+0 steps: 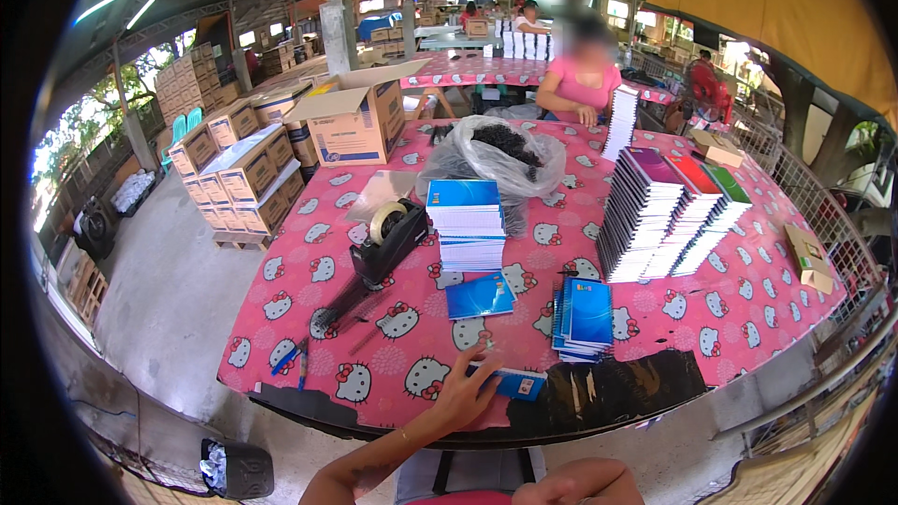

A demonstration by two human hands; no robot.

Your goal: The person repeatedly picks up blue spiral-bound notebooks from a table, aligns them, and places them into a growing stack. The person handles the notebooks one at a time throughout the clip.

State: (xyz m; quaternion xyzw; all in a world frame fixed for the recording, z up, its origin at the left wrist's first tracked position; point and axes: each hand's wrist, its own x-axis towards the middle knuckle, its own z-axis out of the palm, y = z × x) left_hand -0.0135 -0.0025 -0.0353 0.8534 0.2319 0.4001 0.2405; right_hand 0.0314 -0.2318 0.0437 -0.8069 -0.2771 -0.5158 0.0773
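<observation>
My left hand (465,393) reaches over the front edge of the table, its fingers and thumb around the left end of a small blue notebook (520,385). My right hand (558,489) is low at the bottom of the view, close to my body; its fingers are blurred and partly hidden. Just beyond the left hand lies a thin blue notebook pile (480,296), with a tall stack of blue-covered notebooks (465,234) behind it. To the right sits a short, uneven pile of blue spiral notebooks (586,313).
A black tape dispenser (388,243) and a blue pen (302,362) lie to the left. Behind is a clear plastic bag of black coils (505,145); tall purple, red and green notebook stacks (645,210) stand right. A person in pink (585,79) works across the table (374,383).
</observation>
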